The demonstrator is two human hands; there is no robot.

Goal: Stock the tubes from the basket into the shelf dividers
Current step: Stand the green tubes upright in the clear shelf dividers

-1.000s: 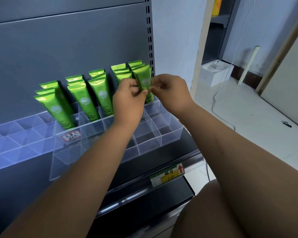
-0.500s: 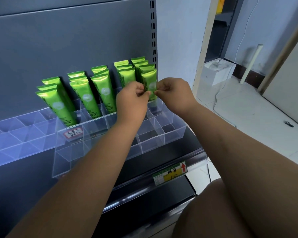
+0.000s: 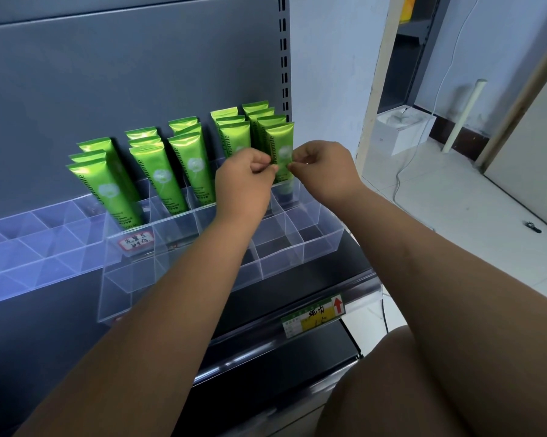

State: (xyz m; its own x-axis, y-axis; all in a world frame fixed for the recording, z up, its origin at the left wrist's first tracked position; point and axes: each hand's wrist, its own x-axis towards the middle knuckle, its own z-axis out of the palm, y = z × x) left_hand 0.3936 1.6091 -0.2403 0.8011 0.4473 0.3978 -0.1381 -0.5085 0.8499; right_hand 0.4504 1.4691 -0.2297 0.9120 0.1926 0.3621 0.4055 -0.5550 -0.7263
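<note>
Shelving holds a clear divider tray; my left hand and right hand pinch the front green tube, now sunk lower into the rightmost slot than a second ago; nearly seated, I judge.

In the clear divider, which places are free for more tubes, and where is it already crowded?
Free: the front cells of the clear divider, between the tube rows and its front wall, and the cells of the left divider beside the leftmost tubes. Crowded: the back rows, above all the right column, where both hands pinch the front tube.
</note>
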